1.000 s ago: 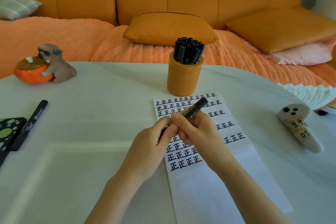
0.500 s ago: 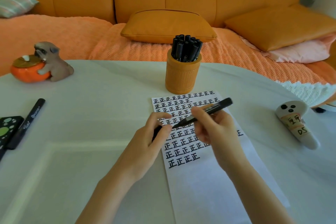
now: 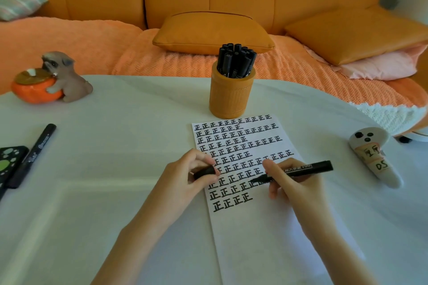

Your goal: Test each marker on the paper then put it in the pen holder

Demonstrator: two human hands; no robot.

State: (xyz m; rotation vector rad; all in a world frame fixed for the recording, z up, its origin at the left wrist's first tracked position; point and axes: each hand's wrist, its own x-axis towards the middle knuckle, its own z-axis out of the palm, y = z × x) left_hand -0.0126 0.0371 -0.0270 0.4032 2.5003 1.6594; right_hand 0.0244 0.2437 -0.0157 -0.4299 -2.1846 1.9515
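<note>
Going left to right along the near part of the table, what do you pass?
Spare marker → left hand pinching the cap → right hand gripping the uncapped marker → white labelled gadget.

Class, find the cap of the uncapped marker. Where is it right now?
In the head view the cap is pinched in the left hand at the left edge of the paper, left of the marker in the right hand.

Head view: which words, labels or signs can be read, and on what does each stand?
"正", repeated in rows: paper.
"DS": lower label on the white figure.
Upper label there: handwritten, not legible.
White print on the uncapped marker: too blurred.
White script on the left marker: too small.
</note>
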